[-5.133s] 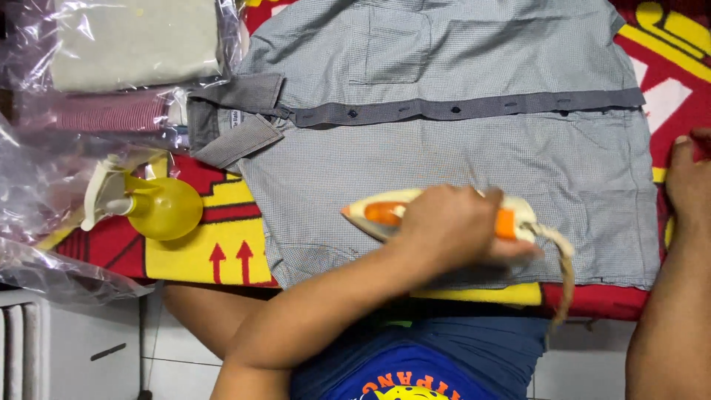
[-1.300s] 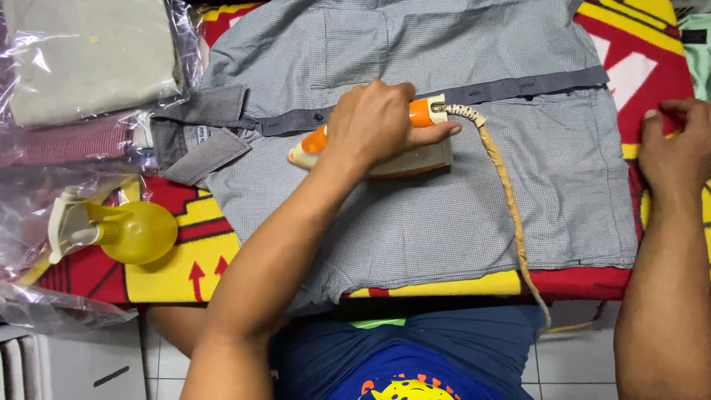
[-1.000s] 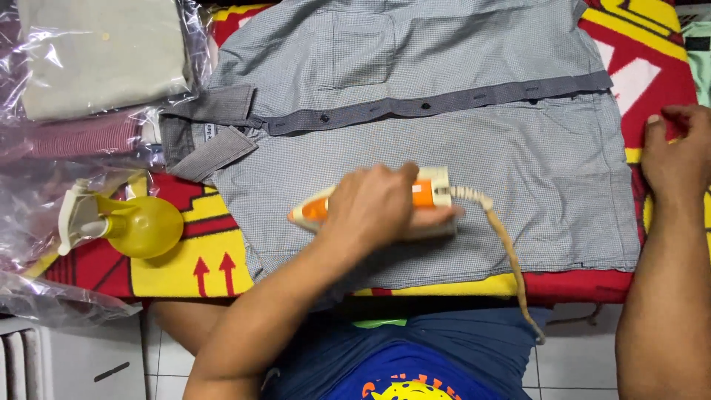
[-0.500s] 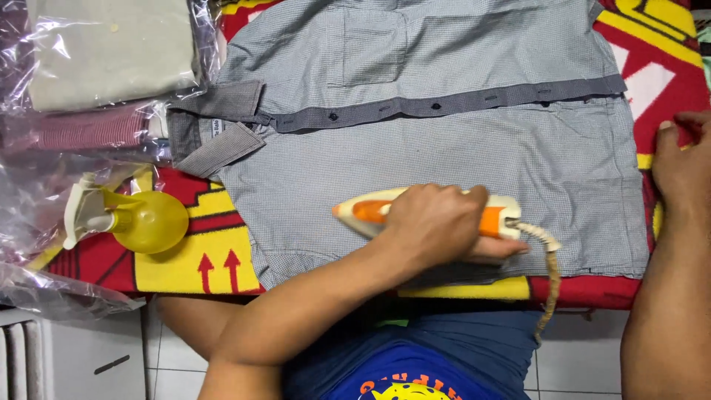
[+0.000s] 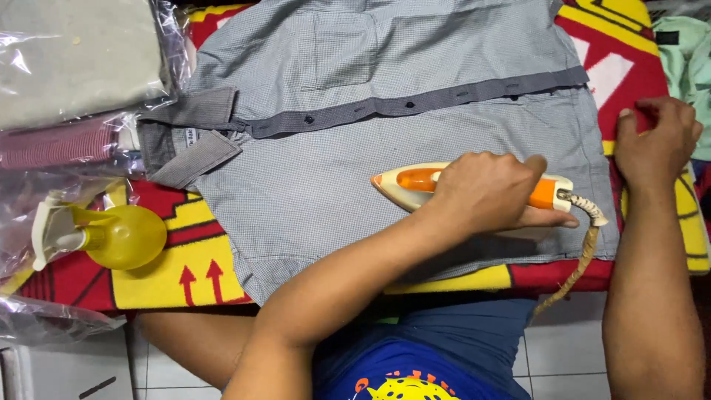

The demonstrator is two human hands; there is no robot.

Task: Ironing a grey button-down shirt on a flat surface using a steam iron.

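Head view: iron (image 5: 415, 181) now at grey shirt (image 5: 311, 192) hem, back from placket.
Left hand (image 5: 485, 194): clamped on iron.
Right hand (image 5: 655, 141): pinning shirt's edge.

My left hand (image 5: 485, 194) is closed in a fist-like grip, knuckles up, thumb stretched out to the right. Left forearm runs up from lower centre, slanting right, wrist roughly straight. My right hand (image 5: 658, 142) lies palm down at the far right, fingers curled and pressing flat. Right forearm comes straight up along the right edge. Both arms bare.
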